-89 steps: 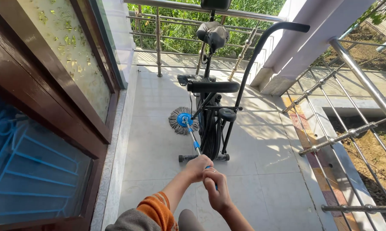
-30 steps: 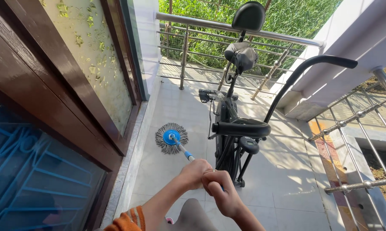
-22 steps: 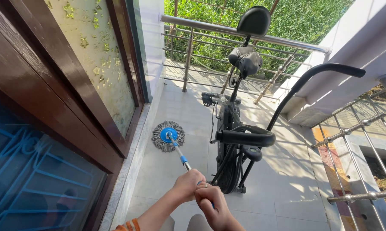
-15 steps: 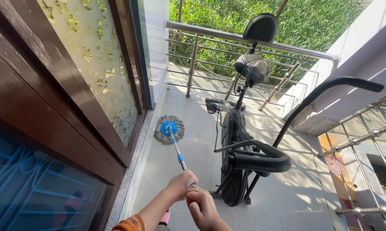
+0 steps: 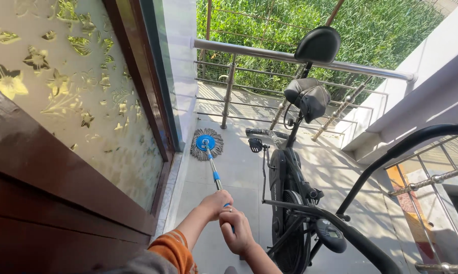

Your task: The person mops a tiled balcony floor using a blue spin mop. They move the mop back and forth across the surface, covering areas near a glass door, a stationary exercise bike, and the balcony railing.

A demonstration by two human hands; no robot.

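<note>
Balcony tiles [image 5: 239, 172]: my mop head [image 5: 206, 144] now sits farther up-frame by the railing [image 5: 269, 53], left hand [image 5: 214, 203] and right hand [image 5: 236, 232] both clenched round its pole [image 5: 214, 171].

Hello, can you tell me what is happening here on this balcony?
A person is mopping the tiled floor of a balcony. Both hands grip the mop handle: the left hand higher up the pole, the right hand just behind it. The round mop head, blue in the middle with grey strands, lies flat on the floor near the wall, close to the railing. A black exercise bike stands just to the right of the mop. A patterned glass door is on the left.
</note>
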